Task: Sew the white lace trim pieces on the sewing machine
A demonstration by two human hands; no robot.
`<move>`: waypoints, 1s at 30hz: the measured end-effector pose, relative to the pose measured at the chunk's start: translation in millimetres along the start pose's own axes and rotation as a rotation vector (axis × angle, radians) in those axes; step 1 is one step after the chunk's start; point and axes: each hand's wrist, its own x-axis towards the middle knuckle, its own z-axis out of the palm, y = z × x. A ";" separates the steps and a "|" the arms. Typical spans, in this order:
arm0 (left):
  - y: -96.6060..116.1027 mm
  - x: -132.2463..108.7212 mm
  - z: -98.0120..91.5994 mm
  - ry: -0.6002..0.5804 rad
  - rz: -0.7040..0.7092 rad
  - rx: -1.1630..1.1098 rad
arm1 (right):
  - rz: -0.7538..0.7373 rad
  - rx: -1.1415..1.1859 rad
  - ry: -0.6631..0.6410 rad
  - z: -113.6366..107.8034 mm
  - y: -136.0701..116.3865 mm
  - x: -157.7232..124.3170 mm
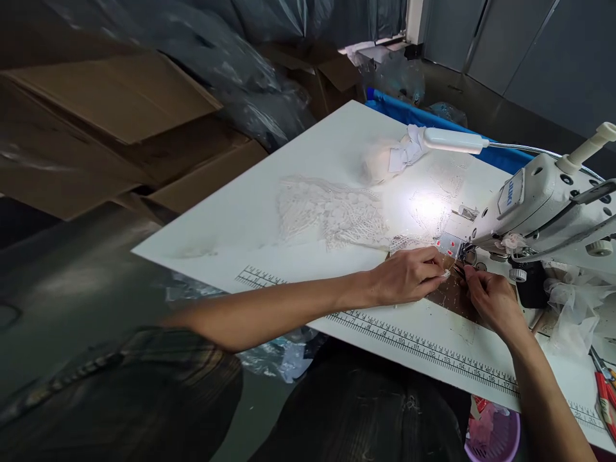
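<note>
My left hand lies on the white sewing table, fingers pinched on the edge of a small piece of white lace just in front of the needle area. My right hand is beside it, fingers curled and pinching the same spot near the presser foot of the white sewing machine. A brown worn patch of table shows between the hands. A larger spread of white lace fabric lies to the left, lit by the machine lamp.
A printed ruler runs along the table's front edge. A cloth bundle sits at the back. Red scissors lie at the far right, white tulle near the machine. Cardboard boxes and plastic bags stand left; a purple basket below.
</note>
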 end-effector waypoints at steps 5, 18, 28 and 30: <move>4.4 -3.5 3.2 -0.031 0.092 0.196 | 0.026 0.056 0.091 6.6 -6.8 5.9; 20.4 -6.8 2.0 -0.017 0.299 0.233 | 0.086 0.076 0.082 -9.6 4.8 -4.2; -4.5 3.5 5.0 0.000 -0.025 0.272 | 0.073 0.186 0.099 -12.4 9.9 -12.2; -6.3 5.9 6.6 -0.011 -0.087 0.212 | 0.066 0.196 0.101 -14.0 12.2 -17.2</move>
